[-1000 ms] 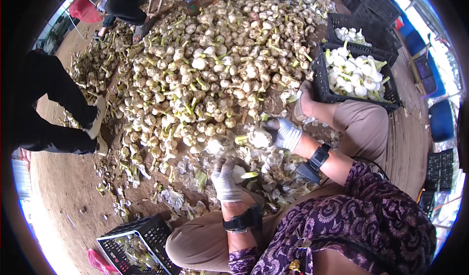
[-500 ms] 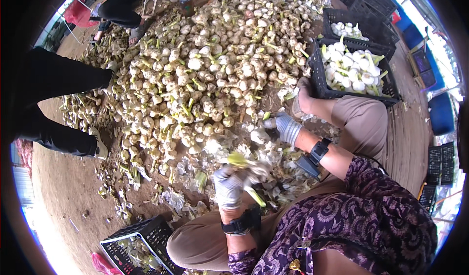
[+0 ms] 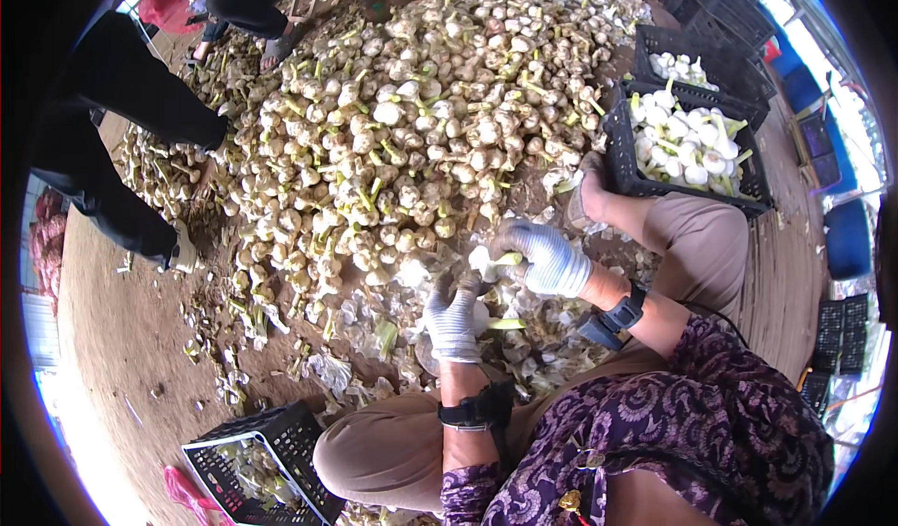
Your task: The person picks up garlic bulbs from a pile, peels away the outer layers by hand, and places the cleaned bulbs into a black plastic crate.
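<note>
Garlic heap (image 3: 412,143) toward 11 o'clock; upper bulb (image 3: 482,262) and lower bulb (image 3: 493,321) near the centre.
Co-worker's legs (image 3: 154,96) at 10 o'clock; black crate (image 3: 304,442) at 7 o'clock; left hand (image 3: 454,325) gloved, fingers curled, whether gripping the lower bulb just at its 3 o'clock side I cannot tell; right hand (image 3: 547,259), at the left's 2 o'clock, gloved and closed on the upper bulb; full crate (image 3: 619,147) of white garlic at 2 o'clock.
</note>
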